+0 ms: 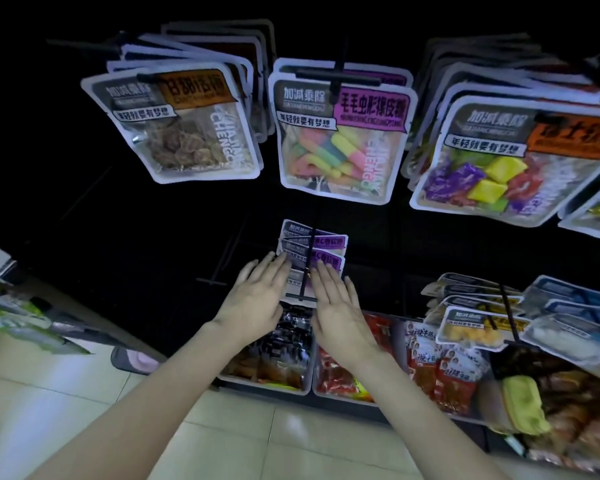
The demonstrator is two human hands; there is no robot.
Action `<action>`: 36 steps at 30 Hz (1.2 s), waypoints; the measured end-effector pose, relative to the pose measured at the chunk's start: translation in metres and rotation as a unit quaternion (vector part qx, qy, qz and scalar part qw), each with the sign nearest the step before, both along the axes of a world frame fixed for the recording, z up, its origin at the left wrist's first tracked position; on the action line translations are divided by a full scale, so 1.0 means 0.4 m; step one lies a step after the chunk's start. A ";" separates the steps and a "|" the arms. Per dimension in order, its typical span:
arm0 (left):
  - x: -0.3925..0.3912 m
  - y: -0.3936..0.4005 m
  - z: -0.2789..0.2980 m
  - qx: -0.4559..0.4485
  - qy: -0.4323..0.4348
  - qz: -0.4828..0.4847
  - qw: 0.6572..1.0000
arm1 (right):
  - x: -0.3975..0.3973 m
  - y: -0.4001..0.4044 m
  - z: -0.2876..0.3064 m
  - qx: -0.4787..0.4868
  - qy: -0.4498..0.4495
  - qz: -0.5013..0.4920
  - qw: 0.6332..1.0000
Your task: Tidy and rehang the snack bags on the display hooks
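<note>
Dark display backing fills the upper field, with pale floor tiles [84, 403] below. We note the purple-labelled snack bags [312, 247] hanging low at centre on a thin black hook [307, 271]: white-edged pouches with a grey panel at left and a purple panel at right, stacked one behind another and slightly fanned. Left hand [257, 299] and right hand [336, 306] lie flat against the front bag, fingers straight and released, one on each side of the hook, grasping nothing. Both hands cover the front bag's lower half, so we cannot read its contents. Above hang a brown-fruit bag [174, 126], a rainbow-candy bag [340, 136] and a wrapped-candy bag [506, 157]. Bins of packets [274, 358] sit below the hands. Far-right pouches are cut off by the frame edge, and the printing on the purple labels is too small to make out.
</note>
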State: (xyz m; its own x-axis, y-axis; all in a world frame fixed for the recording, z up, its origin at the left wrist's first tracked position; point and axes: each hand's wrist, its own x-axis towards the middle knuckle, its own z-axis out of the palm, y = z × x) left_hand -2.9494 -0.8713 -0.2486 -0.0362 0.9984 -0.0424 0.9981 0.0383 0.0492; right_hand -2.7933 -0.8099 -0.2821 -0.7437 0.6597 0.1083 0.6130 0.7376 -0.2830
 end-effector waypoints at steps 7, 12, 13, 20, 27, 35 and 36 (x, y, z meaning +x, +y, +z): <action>-0.001 0.014 -0.023 0.028 -0.017 -0.043 0.999 | 0.010 0.042 0.031 -0.005 0.072 0.001 0.997; -0.016 0.026 -0.039 0.051 -0.011 -0.052 0.997 | -0.036 0.133 0.062 -0.037 0.068 -0.027 0.997; -0.016 0.028 -0.039 0.060 -0.013 -0.053 0.997 | -0.046 0.147 0.060 -0.051 0.048 -0.028 0.997; -0.033 0.032 -0.055 0.111 0.013 -0.063 0.992 | -0.067 0.165 0.062 -0.107 0.023 -0.030 0.994; -0.034 0.030 -0.057 0.095 -0.005 -0.058 0.994 | -0.047 0.131 0.048 -0.133 0.036 -0.003 0.991; -0.034 0.023 -0.051 0.098 -0.005 -0.075 0.992 | -0.049 0.122 0.050 -0.081 0.027 -0.003 0.996; -0.033 0.023 -0.052 0.098 -0.006 -0.078 0.992 | -0.050 0.122 0.052 -0.085 0.036 -0.005 0.996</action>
